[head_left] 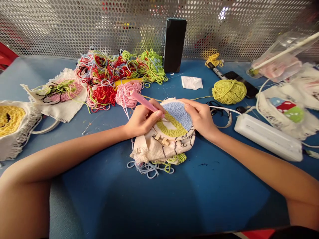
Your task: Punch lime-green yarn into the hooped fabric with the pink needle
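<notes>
My left hand (144,120) is closed around a pink punch needle (146,101), its lower end at the yellow-green part of the work. With fingers closed on the right rim, my right hand (200,117) grips a round embroidery hoop (183,136). Inside the hoop, looped blue yarn (177,114) fills the upper right, and yellow-green yarn (178,132) borders a bare cream patch. Cream cloth (152,146) with dark lines hangs below the hoop, over loose blue and green yarn ends. The needle's tip is too small to make out.
A tangled yarn heap (109,68) and a pink yarn bundle (128,94) lie behind. A phone (175,44) stands against the perforated metal screen (112,26). To the right are a yellow-green yarn ball (229,91), a marker (216,70) and a white power strip (269,136). Finished pieces flank both sides.
</notes>
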The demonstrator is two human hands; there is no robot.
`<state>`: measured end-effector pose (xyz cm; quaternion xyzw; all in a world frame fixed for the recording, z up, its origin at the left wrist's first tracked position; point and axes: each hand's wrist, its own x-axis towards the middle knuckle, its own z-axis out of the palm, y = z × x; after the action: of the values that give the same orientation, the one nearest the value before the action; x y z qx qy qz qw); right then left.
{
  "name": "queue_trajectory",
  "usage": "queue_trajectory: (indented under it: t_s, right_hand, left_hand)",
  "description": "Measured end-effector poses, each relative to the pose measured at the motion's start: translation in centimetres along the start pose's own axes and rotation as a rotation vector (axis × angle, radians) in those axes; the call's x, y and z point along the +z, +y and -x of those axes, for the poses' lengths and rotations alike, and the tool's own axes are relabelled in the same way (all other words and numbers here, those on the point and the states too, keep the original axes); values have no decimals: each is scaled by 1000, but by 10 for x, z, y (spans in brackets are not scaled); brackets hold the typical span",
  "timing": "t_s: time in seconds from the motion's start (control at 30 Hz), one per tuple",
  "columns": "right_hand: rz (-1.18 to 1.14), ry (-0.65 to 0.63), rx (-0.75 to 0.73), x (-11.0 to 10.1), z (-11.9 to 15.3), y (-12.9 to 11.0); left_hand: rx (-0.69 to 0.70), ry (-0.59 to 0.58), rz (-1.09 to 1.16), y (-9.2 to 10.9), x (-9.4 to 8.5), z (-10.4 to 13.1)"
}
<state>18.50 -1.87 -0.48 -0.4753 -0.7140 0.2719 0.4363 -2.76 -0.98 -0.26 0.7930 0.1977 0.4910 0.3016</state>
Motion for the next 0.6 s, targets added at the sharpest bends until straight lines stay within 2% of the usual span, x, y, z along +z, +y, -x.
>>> queue_trajectory:
  t_s: [0.17,0.33,0.4,0.5,0.6]
  right_hand:
    - [5,6,-6,0,0,0]
    - [8,16,-11,-1,1,-1]
    - [0,8,-9,-1,2,-2]
    - [-14,3,5,-1,1,-1]
    - [-34,-8,13,0,0,0]
  left_hand:
    - [25,-91,-59,0,0,-1]
    - [59,-348,-191,3,2,-3]
    - [50,-403,-237,5,3,-4]
    - [10,-361,-171,5,3,-4]
    - [-87,-215,-53,4,1,-3]
